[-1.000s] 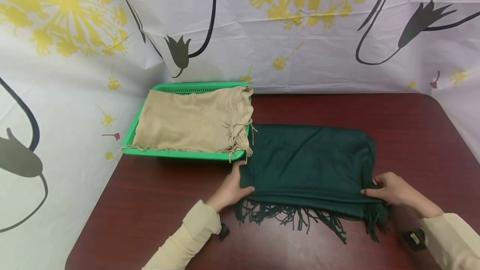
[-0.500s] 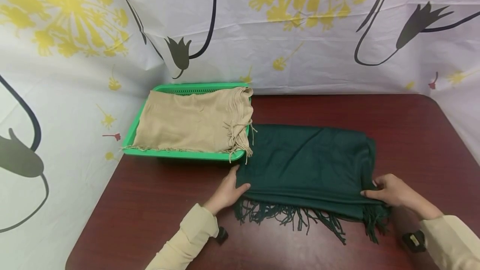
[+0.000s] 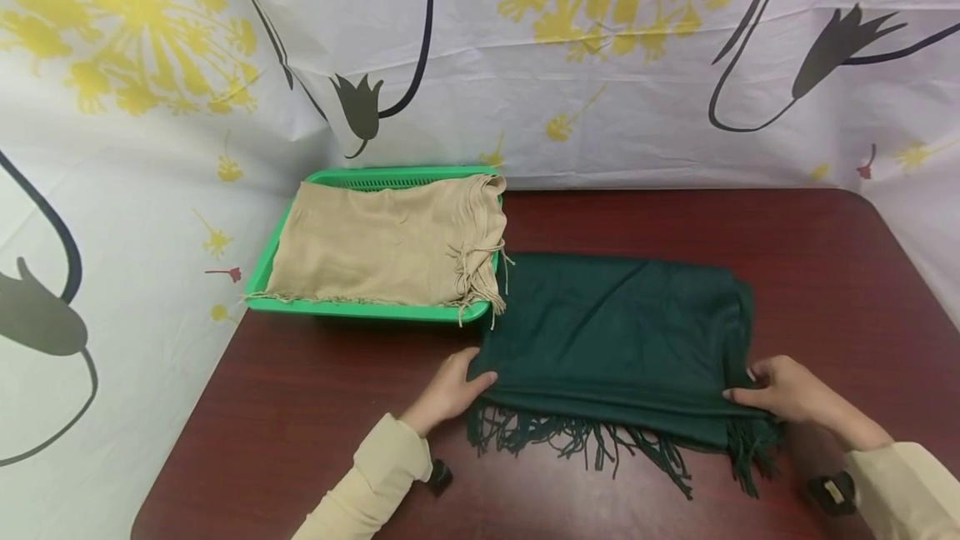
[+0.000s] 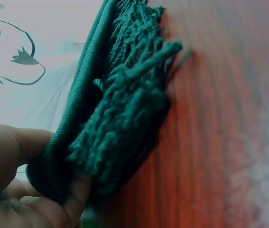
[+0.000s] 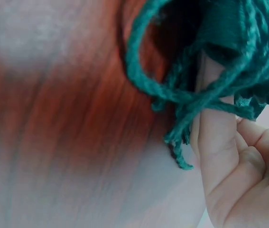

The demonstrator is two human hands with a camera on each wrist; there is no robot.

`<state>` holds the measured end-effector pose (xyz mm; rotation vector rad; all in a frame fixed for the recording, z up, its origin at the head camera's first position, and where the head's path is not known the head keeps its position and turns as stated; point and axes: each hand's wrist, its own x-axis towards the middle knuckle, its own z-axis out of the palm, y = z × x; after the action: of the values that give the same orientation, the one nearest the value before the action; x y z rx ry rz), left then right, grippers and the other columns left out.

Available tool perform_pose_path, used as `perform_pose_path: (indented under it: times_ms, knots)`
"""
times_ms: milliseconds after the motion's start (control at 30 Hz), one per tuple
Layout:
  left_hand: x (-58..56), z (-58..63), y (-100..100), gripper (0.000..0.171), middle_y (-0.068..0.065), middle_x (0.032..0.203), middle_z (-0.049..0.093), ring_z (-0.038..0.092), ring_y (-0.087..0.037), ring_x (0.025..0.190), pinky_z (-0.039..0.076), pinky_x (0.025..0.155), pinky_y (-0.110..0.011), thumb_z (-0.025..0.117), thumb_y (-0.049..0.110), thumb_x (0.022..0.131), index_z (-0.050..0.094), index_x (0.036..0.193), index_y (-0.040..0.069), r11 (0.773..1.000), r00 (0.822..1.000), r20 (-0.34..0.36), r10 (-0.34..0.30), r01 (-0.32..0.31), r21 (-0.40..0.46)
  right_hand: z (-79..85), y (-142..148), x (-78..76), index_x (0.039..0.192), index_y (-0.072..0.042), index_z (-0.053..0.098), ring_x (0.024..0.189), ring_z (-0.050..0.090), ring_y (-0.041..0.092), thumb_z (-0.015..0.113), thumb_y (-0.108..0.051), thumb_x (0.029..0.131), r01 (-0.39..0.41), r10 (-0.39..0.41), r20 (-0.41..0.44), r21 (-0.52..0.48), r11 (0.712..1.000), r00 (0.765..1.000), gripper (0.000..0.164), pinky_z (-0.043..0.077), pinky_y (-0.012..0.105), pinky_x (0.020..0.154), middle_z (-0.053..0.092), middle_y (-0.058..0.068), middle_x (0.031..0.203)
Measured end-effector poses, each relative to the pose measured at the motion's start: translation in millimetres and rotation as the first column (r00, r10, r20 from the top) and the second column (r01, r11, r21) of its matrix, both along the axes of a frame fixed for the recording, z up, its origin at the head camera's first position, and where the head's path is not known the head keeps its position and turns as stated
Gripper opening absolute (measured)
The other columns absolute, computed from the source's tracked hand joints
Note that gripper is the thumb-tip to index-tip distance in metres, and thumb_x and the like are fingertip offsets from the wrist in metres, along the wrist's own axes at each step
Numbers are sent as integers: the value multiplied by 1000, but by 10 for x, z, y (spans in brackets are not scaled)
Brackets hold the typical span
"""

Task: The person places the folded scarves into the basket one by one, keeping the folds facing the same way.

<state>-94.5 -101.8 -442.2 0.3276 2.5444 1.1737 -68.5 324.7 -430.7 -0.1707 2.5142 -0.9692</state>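
A dark green fringed scarf point(image 3: 615, 332), folded into a flat rectangle, lies in front of me with its fringe toward my side. My left hand point(image 3: 448, 390) grips its near left corner; in the left wrist view the thumb is on top of the folded layers point(image 4: 79, 95) and fingers reach beneath. At the near right corner my right hand point(image 3: 787, 392) pinches the scarf, thumb above. The right wrist view shows a finger point(image 5: 217, 137) under the cloth, with loose green tassels point(image 5: 191, 95) hanging over it.
A green plastic basket point(image 3: 360, 309) at the back left holds a folded beige fringed scarf point(image 3: 382, 244). Its right end meets the green scarf's far left corner. The dark red table point(image 3: 300, 407) runs back to a white patterned cloth backdrop point(image 3: 600, 107).
My left hand has slid slightly toward me and left along the scarf's left edge, to its near corner. The green scarf has shifted a little toward me. My right hand keeps its hold.
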Motion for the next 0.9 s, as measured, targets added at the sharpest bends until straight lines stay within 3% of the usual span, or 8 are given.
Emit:
perform_pose_path:
  times_ms: [200, 433, 733, 833, 900]
  knots:
    - [47, 31, -28, 49, -27, 118, 48, 44, -37, 111, 37, 90, -47, 57, 21, 87, 45, 120, -13, 1000, 1000, 21, -6, 6, -15, -12, -1, 36, 61, -16, 23, 44, 20, 3, 62, -24, 82, -17, 17, -21, 14, 1000, 1000, 45, 23, 21, 42, 18, -7, 53]
    - [100, 49, -70, 53, -29, 119, 46, 44, -38, 111, 38, 89, -46, 61, 22, 84, 45, 118, -15, 999, 998, 43, -50, 51, -17, -16, -21, 102, 61, -15, 29, 44, 22, 3, 62, -23, 82, 1, 0, -21, 42, 999, 1000, 41, 24, 20, 43, 21, -7, 53]
    - [121, 77, -102, 51, -28, 110, 53, 52, -36, 101, 44, 81, -44, 67, 21, 78, 52, 110, -16, 989, 990, 55, -132, 135, -58, -35, -9, 174, 62, -14, 30, 43, 20, 2, 61, -24, 83, -9, 9, 12, 7, 1000, 1000, 39, 24, 19, 41, 20, -7, 52]
    - [117, 78, -111, 36, -13, 77, 58, 55, -22, 68, 47, 64, -32, 69, 21, 77, 60, 90, -11, 984, 985, 56, -166, 169, -63, -40, -15, 201, 62, -14, 31, 43, 20, 2, 61, -24, 83, -8, 8, 31, -6, 1000, 999, 38, 24, 19, 40, 20, -7, 53]
    - [116, 80, -117, 28, -1, 58, 45, 41, -13, 51, 38, 52, -25, 69, 20, 76, 59, 76, -6, 981, 982, 57, -182, 186, -63, -44, -19, 217, 62, -14, 31, 43, 20, 2, 61, -24, 83, -12, 13, 35, -13, 1000, 999, 38, 25, 19, 40, 20, -7, 53]
